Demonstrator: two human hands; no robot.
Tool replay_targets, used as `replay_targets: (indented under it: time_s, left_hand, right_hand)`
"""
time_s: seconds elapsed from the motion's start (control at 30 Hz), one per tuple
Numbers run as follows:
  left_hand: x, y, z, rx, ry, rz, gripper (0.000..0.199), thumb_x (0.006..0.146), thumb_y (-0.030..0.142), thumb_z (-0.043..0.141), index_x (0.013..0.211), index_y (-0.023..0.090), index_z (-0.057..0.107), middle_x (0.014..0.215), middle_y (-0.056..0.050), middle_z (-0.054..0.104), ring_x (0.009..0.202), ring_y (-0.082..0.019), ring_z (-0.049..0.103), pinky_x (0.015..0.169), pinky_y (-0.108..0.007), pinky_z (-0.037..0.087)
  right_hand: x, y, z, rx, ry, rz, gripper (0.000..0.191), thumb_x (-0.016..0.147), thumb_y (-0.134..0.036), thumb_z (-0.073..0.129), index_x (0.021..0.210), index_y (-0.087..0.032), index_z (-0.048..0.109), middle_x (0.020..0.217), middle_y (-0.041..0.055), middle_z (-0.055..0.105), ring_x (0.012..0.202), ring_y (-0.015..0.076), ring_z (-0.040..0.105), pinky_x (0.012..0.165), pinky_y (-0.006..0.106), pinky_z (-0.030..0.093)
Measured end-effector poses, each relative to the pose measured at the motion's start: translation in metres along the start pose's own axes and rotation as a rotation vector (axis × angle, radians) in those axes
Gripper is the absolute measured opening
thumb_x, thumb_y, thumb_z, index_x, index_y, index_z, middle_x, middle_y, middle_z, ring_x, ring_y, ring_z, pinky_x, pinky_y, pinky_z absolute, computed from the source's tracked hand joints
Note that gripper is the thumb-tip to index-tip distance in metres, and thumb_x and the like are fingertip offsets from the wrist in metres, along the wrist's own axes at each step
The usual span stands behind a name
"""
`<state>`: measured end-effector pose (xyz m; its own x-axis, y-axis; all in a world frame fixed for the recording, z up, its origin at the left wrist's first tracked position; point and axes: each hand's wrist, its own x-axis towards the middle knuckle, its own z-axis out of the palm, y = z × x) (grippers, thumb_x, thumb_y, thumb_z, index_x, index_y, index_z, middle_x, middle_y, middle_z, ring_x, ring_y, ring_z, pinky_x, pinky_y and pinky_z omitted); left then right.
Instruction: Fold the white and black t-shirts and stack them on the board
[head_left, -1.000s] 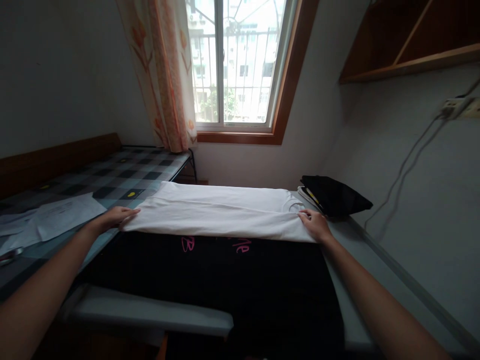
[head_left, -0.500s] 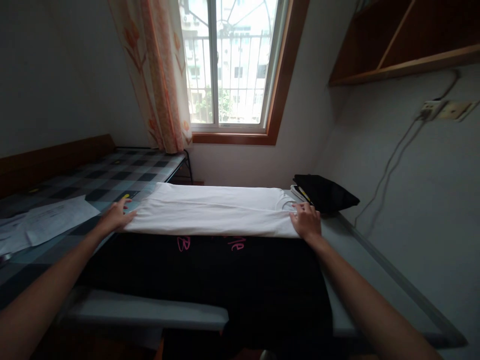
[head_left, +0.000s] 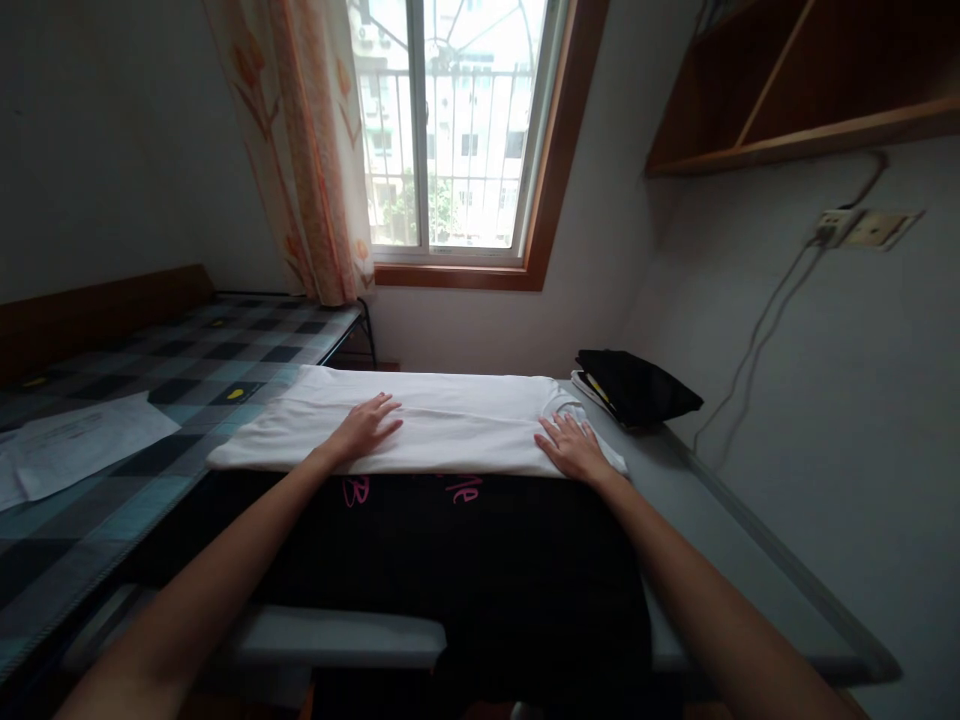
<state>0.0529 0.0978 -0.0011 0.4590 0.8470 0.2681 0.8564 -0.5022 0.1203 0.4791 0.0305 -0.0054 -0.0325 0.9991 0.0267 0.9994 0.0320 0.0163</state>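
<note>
A white T-shirt [head_left: 450,437], folded into a long strip, lies across a black cloth [head_left: 480,560] with pink lettering. The shirt's collar is at its right end. My left hand [head_left: 365,428] rests flat on the shirt, left of its middle, with the fingers spread. Near the collar, my right hand [head_left: 571,446] also lies flat on the white fabric, fingers apart. Neither hand grips anything.
The cloth covers part of a pale table [head_left: 720,540], which runs along the right wall. A folded black item [head_left: 637,386] sits behind on the right. At left stands a bed with a checked cover [head_left: 247,345] and papers [head_left: 90,445]. A shelf [head_left: 802,130] hangs upper right.
My left hand has moved from the shirt's left end towards its middle. My right hand has shifted a little left, from the edge onto the fabric. Both have let go of the edges.
</note>
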Motion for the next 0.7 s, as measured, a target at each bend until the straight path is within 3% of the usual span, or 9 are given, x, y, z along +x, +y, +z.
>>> replay_targets:
  time_s: [0.23, 0.33, 0.43, 0.53, 0.7]
  left_hand:
    - [0.009, 0.005, 0.010, 0.080, -0.098, -0.089, 0.059, 0.095, 0.055, 0.033, 0.142, 0.020, 0.048, 0.153, -0.011, 0.038, 0.142, -0.027, 0.032, 0.116, -0.046, 0.024]
    - [0.008, 0.008, 0.009, 0.090, -0.113, -0.128, 0.062, 0.095, 0.058, 0.032, 0.144, 0.023, 0.044, 0.157, -0.010, 0.032, 0.146, -0.029, 0.022, 0.116, -0.051, 0.018]
    - [0.011, 0.006, 0.007, 0.084, -0.124, -0.148, 0.062, 0.096, 0.057, 0.028, 0.146, 0.022, 0.042, 0.159, -0.010, 0.025, 0.147, -0.028, 0.018, 0.116, -0.052, 0.018]
    - [0.013, -0.005, 0.004, 0.099, -0.134, -0.167, 0.060, 0.098, 0.052, 0.025, 0.146, 0.021, 0.043, 0.159, -0.012, 0.025, 0.147, -0.027, 0.020, 0.116, -0.049, 0.020]
    - [0.008, -0.026, -0.001, 0.132, -0.113, -0.369, 0.066, 0.095, 0.059, 0.027, 0.149, 0.022, 0.036, 0.159, -0.012, 0.024, 0.146, -0.032, 0.020, 0.115, -0.053, 0.018]
  right_hand:
    - [-0.004, -0.004, -0.001, 0.048, 0.064, 0.029, 0.060, 0.097, -0.054, 0.029, 0.146, -0.024, 0.043, 0.153, 0.0092, 0.039, 0.143, 0.0294, 0.027, 0.115, 0.052, 0.018]
    - [0.002, -0.011, -0.006, 0.063, 0.138, 0.057, 0.054, 0.096, -0.050, 0.034, 0.133, -0.021, 0.059, 0.146, 0.0107, 0.048, 0.143, 0.0333, 0.026, 0.115, 0.055, 0.012]
    - [0.020, -0.021, -0.012, 0.055, 0.236, 0.037, 0.048, 0.096, -0.044, 0.037, 0.118, -0.016, 0.069, 0.146, 0.0136, 0.048, 0.144, 0.0329, 0.021, 0.116, 0.052, 0.008]
    - [0.043, -0.030, -0.013, 0.091, 0.253, 0.004, 0.050, 0.097, -0.045, 0.036, 0.131, -0.017, 0.060, 0.151, 0.0137, 0.040, 0.145, 0.0302, 0.021, 0.117, 0.048, 0.012]
    - [0.064, -0.032, -0.001, 0.115, 0.099, 0.045, 0.058, 0.098, -0.051, 0.027, 0.145, -0.023, 0.046, 0.156, 0.0115, 0.032, 0.145, 0.0305, 0.023, 0.115, 0.049, 0.018]
